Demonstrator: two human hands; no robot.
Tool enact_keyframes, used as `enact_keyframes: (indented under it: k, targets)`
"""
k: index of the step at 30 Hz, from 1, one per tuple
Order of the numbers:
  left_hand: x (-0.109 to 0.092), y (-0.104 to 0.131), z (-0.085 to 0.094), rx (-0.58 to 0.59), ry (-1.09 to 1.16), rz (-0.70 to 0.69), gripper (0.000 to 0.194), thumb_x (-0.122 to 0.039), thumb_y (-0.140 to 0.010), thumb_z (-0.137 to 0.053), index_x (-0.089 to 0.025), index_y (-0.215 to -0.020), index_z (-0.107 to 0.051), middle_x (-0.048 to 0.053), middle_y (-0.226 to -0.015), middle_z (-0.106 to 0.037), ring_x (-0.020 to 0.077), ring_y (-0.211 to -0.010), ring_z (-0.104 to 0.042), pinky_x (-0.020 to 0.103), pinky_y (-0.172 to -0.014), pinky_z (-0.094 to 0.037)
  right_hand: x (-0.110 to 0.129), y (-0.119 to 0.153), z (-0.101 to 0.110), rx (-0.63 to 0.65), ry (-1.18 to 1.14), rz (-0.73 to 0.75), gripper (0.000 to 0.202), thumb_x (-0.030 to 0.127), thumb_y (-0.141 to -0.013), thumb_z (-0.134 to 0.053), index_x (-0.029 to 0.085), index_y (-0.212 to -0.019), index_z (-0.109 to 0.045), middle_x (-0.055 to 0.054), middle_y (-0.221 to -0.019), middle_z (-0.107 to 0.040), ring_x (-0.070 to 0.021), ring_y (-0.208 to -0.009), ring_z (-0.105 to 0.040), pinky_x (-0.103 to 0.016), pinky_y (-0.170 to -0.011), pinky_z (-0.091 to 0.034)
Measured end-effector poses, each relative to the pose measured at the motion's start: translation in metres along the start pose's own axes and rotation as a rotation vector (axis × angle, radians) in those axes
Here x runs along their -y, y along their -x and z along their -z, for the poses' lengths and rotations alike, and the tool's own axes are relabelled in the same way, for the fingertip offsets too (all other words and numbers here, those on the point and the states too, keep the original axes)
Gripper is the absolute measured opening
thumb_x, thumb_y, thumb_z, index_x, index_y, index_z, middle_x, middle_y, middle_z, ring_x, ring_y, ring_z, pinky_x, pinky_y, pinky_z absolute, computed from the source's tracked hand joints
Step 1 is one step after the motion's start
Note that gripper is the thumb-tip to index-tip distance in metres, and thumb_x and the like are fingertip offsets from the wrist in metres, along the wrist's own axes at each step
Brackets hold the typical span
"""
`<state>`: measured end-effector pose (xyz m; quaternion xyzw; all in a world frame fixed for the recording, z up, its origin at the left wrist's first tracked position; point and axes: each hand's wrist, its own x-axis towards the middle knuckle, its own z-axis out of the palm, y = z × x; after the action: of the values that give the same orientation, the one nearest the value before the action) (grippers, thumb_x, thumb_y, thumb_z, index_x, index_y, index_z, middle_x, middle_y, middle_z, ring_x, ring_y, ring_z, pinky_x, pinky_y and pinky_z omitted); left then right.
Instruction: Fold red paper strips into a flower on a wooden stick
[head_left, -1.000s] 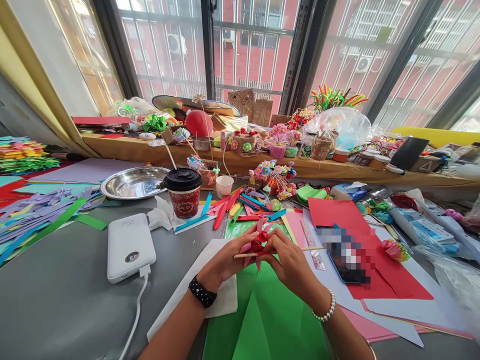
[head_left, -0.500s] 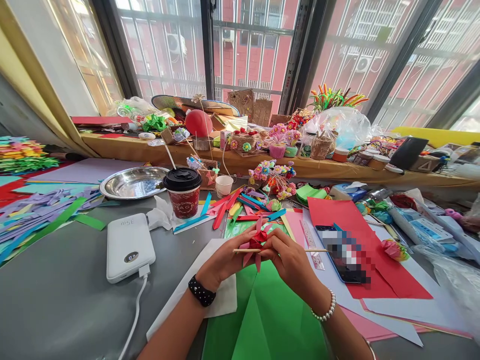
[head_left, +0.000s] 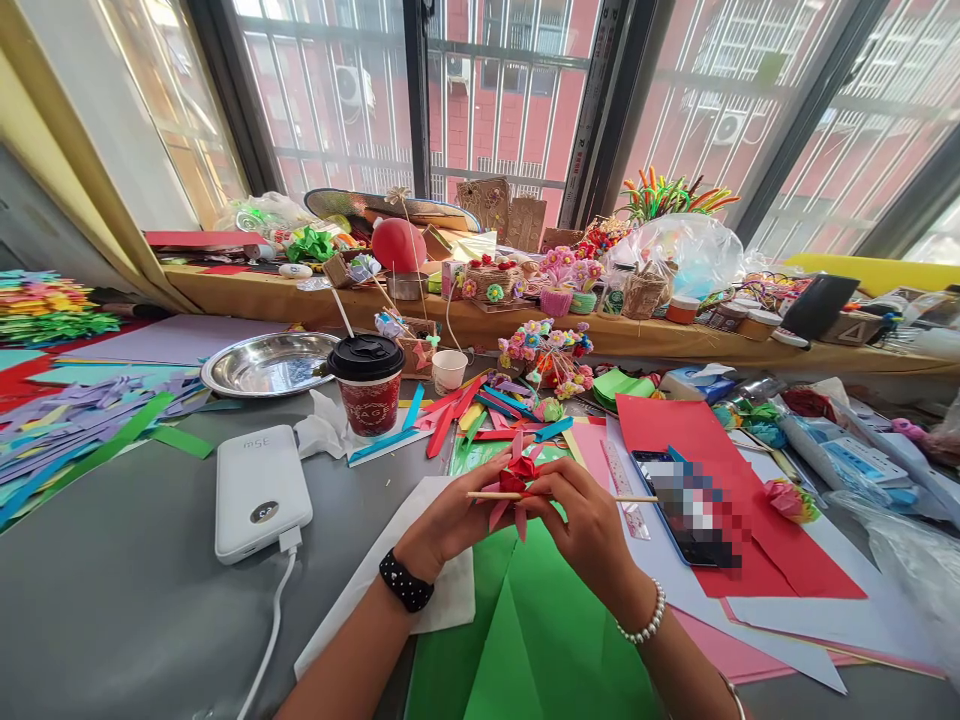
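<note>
1. Left hand (head_left: 448, 522), a dark band at its wrist, holds a red and pink paper flower (head_left: 517, 478) with its fingers curled around it, above the near-centre of a gray desk (head_left: 135, 590).

2. Right hand (head_left: 589, 525), a beaded bracelet (head_left: 646, 622) at its wrist, pinches a thin stick (head_left: 487, 495) between close-set fingers beside the flower. The stick runs left to right across the flower's near side, its right end over the phone's (head_left: 651, 472) left edge; whether it is fixed to the flower cannot be told.

3. Beneath the hands spreads a green sheet (head_left: 555, 640), its left side beside a white sheet (head_left: 345, 610).

4. At left, a white power bank (head_left: 262, 485) trails a cable (head_left: 276, 622) toward the near edge; beyond it stand a lidded red cup (head_left: 369, 395) and a metal plate (head_left: 270, 368).

5. At right, the phone, partly pixelated, rests on red paper (head_left: 814, 565) and white paper, a ruler (head_left: 636, 520) just to its left.

6. Colored strips (head_left: 454, 412) lie beyond the hands, and crafts and a red balloon (head_left: 397, 246) crowd the sill (head_left: 480, 324) below barred windows.
</note>
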<state>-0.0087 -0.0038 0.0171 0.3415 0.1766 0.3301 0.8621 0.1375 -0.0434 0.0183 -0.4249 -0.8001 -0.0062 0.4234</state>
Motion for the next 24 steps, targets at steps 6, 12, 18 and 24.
enact_keyframes:
  k: [6, 12, 18, 24]
  targets:
    - [0.0012, 0.0010, 0.0018, -0.065, -0.013, -0.023, 0.021, -0.028, -0.078, -0.049, -0.015, -0.092, -0.056, 0.000, -0.062, -0.055, 0.0106, -0.053, -0.051, 0.024, -0.053, -0.040, -0.0002, 0.0000, -0.0001, 0.071, -0.056, -0.080, 0.006, 0.020, -0.079, -0.051, 0.017, -0.074, -0.051, -0.004, -0.076, -0.052, -0.0167, -0.073, -0.050, -0.029, -0.061, -0.044]
    - [0.0010, 0.0026, 0.0012, -0.067, -0.027, -0.046, 0.025, -0.025, -0.077, -0.051, -0.017, -0.100, -0.054, 0.000, -0.062, -0.054, 0.0095, -0.053, -0.050, 0.023, -0.053, -0.039, 0.0005, -0.0007, 0.0009, 0.117, -0.078, -0.136, 0.007, 0.018, -0.077, -0.053, 0.017, -0.071, -0.050, -0.003, -0.075, -0.050, -0.0164, -0.070, -0.048, -0.029, -0.060, -0.043]
    - [-0.0002, 0.0010, -0.0012, -0.024, -0.034, -0.027, 0.022, -0.026, -0.079, -0.047, -0.017, -0.097, -0.055, 0.000, -0.061, -0.054, 0.0099, -0.048, -0.049, 0.024, -0.048, -0.040, -0.0002, -0.0013, 0.0018, 0.139, -0.090, -0.125, 0.010, 0.022, -0.080, -0.049, 0.018, -0.071, -0.051, -0.003, -0.073, -0.050, -0.0152, -0.067, -0.048, -0.026, -0.056, -0.042]
    - [0.0005, -0.0006, -0.0030, 0.012, -0.024, -0.027, 0.019, -0.026, -0.077, -0.050, -0.013, -0.089, -0.058, 0.002, -0.062, -0.056, 0.0120, -0.052, -0.053, 0.025, -0.050, -0.042, -0.0016, -0.0011, 0.0007, 0.099, -0.081, -0.118, 0.015, 0.023, -0.082, -0.045, 0.018, -0.071, -0.052, -0.003, -0.072, -0.051, -0.0149, -0.065, -0.048, -0.026, -0.055, -0.042]
